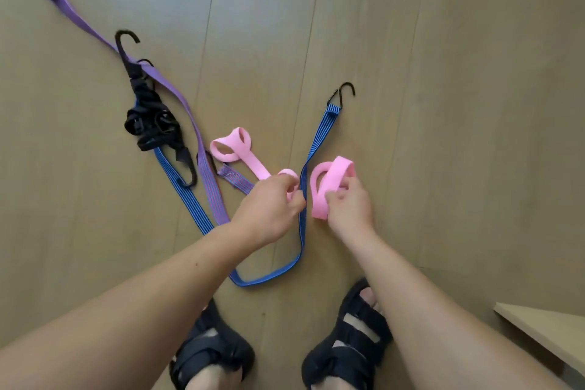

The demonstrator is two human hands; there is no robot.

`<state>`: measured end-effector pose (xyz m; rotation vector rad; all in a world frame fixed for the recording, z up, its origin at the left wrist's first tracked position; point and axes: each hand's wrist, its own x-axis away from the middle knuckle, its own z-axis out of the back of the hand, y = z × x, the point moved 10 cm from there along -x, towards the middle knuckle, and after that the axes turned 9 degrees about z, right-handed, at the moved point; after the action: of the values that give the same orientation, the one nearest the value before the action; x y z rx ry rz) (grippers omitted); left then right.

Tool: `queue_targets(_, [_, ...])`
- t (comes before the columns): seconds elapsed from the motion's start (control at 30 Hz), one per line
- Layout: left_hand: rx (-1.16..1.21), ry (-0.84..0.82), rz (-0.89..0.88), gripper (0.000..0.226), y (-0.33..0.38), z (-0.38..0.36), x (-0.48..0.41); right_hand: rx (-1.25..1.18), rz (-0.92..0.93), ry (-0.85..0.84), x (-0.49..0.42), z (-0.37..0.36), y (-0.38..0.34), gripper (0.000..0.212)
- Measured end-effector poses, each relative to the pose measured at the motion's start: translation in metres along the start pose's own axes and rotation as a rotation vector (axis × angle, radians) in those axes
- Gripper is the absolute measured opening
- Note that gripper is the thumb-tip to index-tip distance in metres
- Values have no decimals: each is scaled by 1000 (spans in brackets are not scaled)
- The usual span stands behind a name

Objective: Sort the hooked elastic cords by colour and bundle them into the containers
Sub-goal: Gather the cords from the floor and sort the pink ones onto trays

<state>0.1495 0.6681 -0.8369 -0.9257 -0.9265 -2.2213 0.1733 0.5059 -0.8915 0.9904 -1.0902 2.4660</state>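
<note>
- Gripping a pink coil (332,180), the right hand (349,210) pinches its flat loops between thumb and curled fingers, holding it just above the floor (443,104).
- The left hand (269,209) pinches the near end of a pink strap (243,152). Its fingers are curled tightly round the band.
- Key relation: the pink strap runs away from the left hand, up and to the left, with its long axis diagonal across the floor. Its far end forms two loops lying flat.
- The two hands sit close together, with the blue cord (320,133) passing between them. Whether the coil and the strap are one piece cannot be determined.
- Judgement: the left hand is nearer the loose length. Feeding that length toward the coil is the likely continuation.
- Materials: the pink band is smooth, wide and flat, with no hook visible. The blue cord is ribbed woven elastic with a black metal hook (343,93).
- The purple cord (172,87) and the bunched black cord (148,123) lie well to the left and overlap each other.
- No container can be identified in view.
</note>
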Motion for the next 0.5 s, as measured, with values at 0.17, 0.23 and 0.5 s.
queue_targets(0.17, [324, -155, 138, 30, -13, 8, 16, -231, 223, -89, 48, -13, -62, 16])
queue_targets(0.23, [408, -136, 153, 34, -16, 24, 28, -255, 227, -116, 62, -13, -75, 29])
queue_targets(0.5, [537, 202, 163, 41, -71, 110, 67, 209, 234, -158, 34, -33, -95, 20])
